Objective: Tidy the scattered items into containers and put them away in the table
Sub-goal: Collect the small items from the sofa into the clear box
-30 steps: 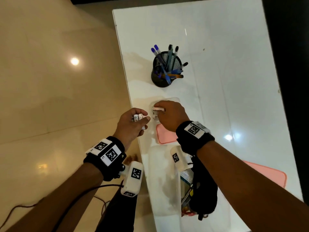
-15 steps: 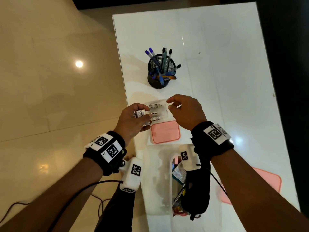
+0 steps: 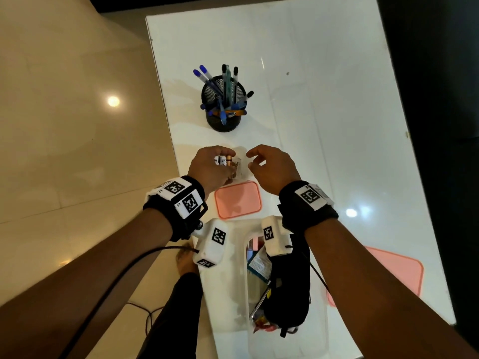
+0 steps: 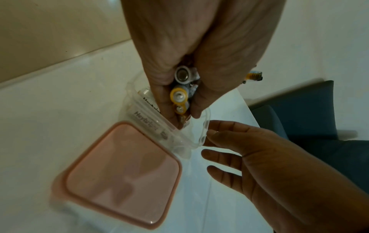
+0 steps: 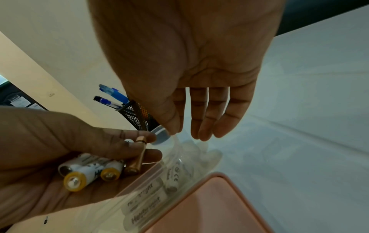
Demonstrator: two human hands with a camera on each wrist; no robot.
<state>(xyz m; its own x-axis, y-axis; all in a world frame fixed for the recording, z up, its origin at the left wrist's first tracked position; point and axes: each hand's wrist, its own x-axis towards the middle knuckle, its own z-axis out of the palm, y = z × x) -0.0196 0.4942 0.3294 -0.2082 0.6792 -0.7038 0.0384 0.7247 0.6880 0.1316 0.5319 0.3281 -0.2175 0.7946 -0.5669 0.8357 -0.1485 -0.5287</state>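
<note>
My left hand (image 3: 226, 164) grips a bundle of several batteries (image 4: 179, 94), white ones with yellow ends and a copper one (image 5: 137, 157). It holds them just over the small clear container (image 4: 201, 126), which has a few white batteries (image 5: 147, 203) lying in it. My right hand (image 3: 252, 159) is at the container's right side. Its fingers (image 5: 205, 123) are straight and its thumb tip is at the rim; it holds nothing. The container's pink lid (image 3: 237, 199) lies flat on the table right behind it, nearer to me.
A black mesh pen holder (image 3: 225, 104) full of pens stands farther up the white table (image 3: 337, 112). A large clear bin (image 3: 259, 294) with mixed items sits near me, and a bigger pink lid (image 3: 396, 270) lies at the right. The table's left edge is close to my left hand.
My right hand has drawn back from over the small container to its right side. My left hand has moved right with the batteries, over the container.
</note>
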